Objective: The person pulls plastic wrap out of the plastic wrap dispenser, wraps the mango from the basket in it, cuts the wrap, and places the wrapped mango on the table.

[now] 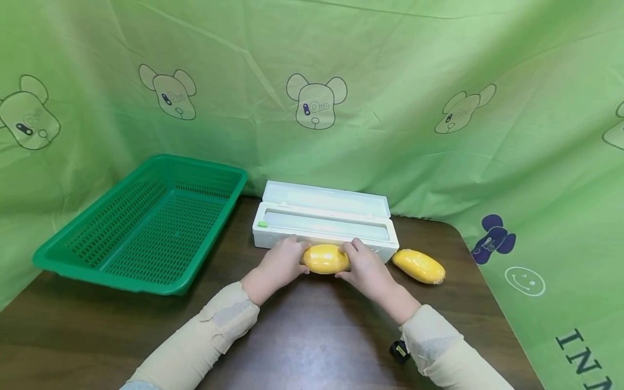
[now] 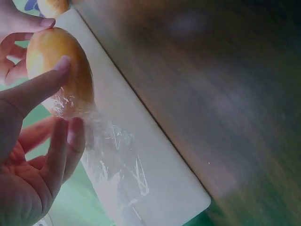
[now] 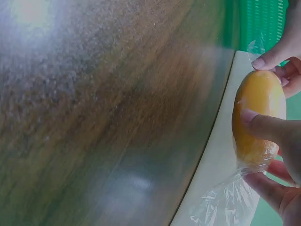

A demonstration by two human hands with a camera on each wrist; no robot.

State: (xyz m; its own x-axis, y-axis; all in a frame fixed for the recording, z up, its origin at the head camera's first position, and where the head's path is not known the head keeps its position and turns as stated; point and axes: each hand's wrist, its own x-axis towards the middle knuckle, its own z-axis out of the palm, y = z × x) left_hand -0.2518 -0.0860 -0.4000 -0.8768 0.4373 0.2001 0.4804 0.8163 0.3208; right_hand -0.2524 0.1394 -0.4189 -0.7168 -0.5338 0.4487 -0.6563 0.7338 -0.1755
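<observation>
Between both hands is a yellow mango (image 1: pixel 325 259), in front of the white cling film dispenser (image 1: pixel 325 225), whose lid stands up at the back. Clear cling film (image 2: pixel 117 160) covers the mango, and loose film trails from its ends in the wrist views. My left hand (image 1: pixel 284 262) grips the left end, thumb on the fruit's side and fingers at the film. My right hand (image 1: pixel 369 271) grips the other end, its thumb (image 3: pixel 263 126) pressed to the skin. To the right of the dispenser lies another yellow mango (image 1: pixel 419 266), also shiny with film.
A large green plastic basket (image 1: pixel 195 271) stands on the left of the brown wooden table (image 1: pixel 302 346). A small black object with a yellow label (image 1: pixel 400 351) lies by the right forearm. Green printed cloth (image 1: pixel 380 141) hangs behind the table and along its sides.
</observation>
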